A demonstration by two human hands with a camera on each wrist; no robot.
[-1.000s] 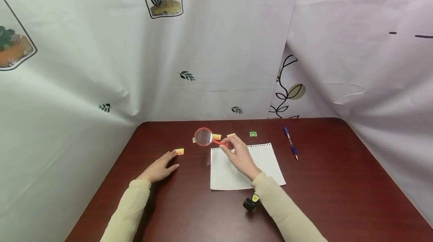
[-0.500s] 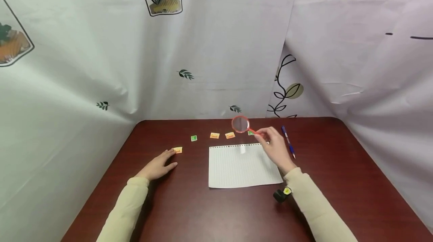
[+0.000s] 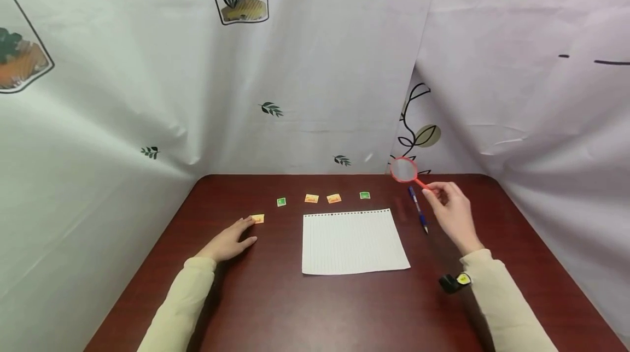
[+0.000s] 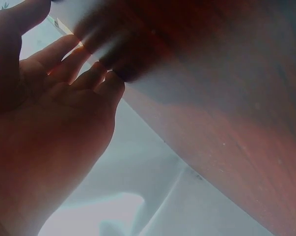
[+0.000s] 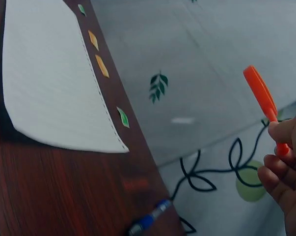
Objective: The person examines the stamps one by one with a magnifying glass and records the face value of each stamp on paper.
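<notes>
In the head view, the right hand (image 3: 454,214) is moving to the right and taking the red magnifying glass (image 3: 403,170) with it. The round part is hanging past the row of little cards, up by the blue pen (image 3: 418,210), and is showing in front of the far edge of the table (image 3: 305,314). So no card is lying behind the glass now, and it seems no card is being looked at through it. Unlike half a second ago, the right green card (image 3: 365,195) is showing whole, and the lined paper (image 3: 354,242) is showing with no hand crossing it. The left hand (image 3: 226,241) is staying in the same spot, its fingertips touching the left orange card (image 3: 258,219).

In the left wrist view, the left hand is looking dark. Its grip is staying loose and wide, with the fingers reaching out and not curling round anything. The card is being too hard to make out there.

In the right wrist view, the right hand's grip is narrow: thumb and fingers are pinching the handle of the magnifying glass. The round part is turning its thin side to us and standing up in front of the wall cloth (image 5: 206,59)
</notes>
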